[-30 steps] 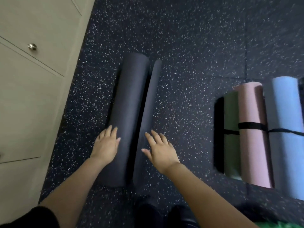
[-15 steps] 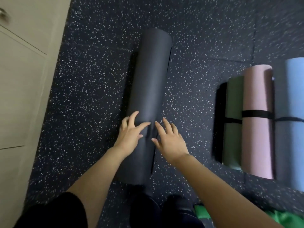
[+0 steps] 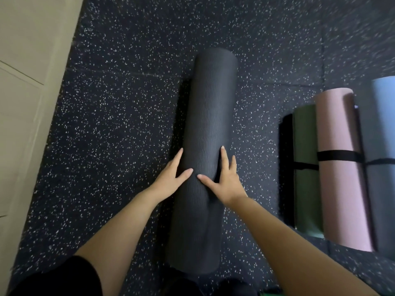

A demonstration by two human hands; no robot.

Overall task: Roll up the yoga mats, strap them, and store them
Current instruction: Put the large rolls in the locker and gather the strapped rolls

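Note:
A dark grey yoga mat (image 3: 210,116) lies fully rolled on the speckled floor, running away from me. My left hand (image 3: 171,178) rests against its left side with straight fingers and the thumb laid on top. My right hand (image 3: 226,178) presses on its right side, fingers straight, thumb reaching over the roll. No strap is seen on this mat. To the right lie three rolled mats side by side: green (image 3: 305,167), pink (image 3: 339,167) and blue (image 3: 384,124), each with a black strap around it.
A beige cabinet (image 3: 27,103) stands along the left edge. Dark speckled rubber floor (image 3: 119,107) spreads between the cabinet and the mat. My dark-clothed knees show at the bottom edge.
The loose flap of the grey mat has been rolled in, so the mat is one closed roll. Both hands moved from the flap onto the sides of the roll.

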